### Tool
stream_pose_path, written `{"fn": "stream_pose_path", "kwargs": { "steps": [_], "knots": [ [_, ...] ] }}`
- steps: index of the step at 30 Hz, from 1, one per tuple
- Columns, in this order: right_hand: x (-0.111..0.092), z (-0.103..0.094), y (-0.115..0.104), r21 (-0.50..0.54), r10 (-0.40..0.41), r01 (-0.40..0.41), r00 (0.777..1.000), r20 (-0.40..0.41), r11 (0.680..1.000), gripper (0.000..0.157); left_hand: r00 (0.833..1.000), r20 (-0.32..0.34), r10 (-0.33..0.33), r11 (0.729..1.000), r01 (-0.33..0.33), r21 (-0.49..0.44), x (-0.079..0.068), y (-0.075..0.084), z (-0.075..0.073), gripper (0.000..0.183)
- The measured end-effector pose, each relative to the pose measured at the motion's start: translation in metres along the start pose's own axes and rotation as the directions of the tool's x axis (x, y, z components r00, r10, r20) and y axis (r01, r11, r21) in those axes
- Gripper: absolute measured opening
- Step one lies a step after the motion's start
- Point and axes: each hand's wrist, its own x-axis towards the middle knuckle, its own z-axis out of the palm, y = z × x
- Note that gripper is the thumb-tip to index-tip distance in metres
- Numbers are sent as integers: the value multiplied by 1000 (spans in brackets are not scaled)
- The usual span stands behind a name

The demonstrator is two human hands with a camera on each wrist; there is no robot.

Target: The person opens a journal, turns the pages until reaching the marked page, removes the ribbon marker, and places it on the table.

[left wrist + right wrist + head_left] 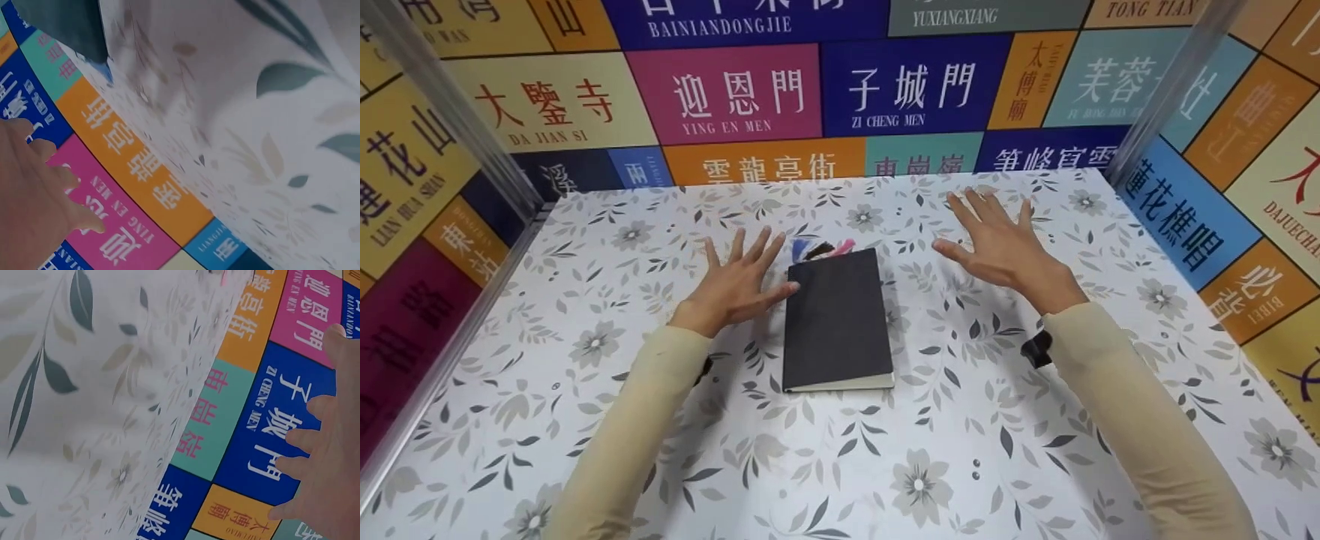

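Observation:
A black-covered notebook (836, 322) lies closed on the flower-patterned table, its pale page edges showing along the bottom. Blue, black and pink strands (844, 246) stick out past its top edge; what they belong to is hidden. To the notebook's left is my left hand (735, 289), fingers spread, thumb tip over the cover's left edge; whether it touches cannot be told. My right hand (1005, 247) is spread above the table to the right, apart from the notebook. Both hands hold nothing. In the left wrist view, a dark corner of the notebook (67, 25) appears at upper left.
The white table (922, 427) carries a printed leaf and flower pattern. Panels with coloured place-name signs (724, 90) rise behind it and at both sides. Clear corner posts (1166, 90) stand at the back. Dark wrist straps (1037, 349) sit at the sleeves.

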Motion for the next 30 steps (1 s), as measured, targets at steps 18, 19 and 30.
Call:
{"fn": "stream_pose_path", "kwargs": {
  "steps": [18, 19, 30],
  "knots": [
    [-17, 32, -39, 74, -75, 74, 997, 0, 994, 89, 983, 60, 173, 974, -162, -155, -24, 26, 22, 89],
    [-18, 34, -42, 90, -79, 79, 997, 7, 993, 89, 981, 64, 184, 971, -171, -169, -24, 28, 23, 89],
    [-22, 56, -62, 303, -74, 46, 994, 80, 952, 83, 955, 225, 192, 960, -134, -248, -28, 43, 33, 82]
  ]
}}
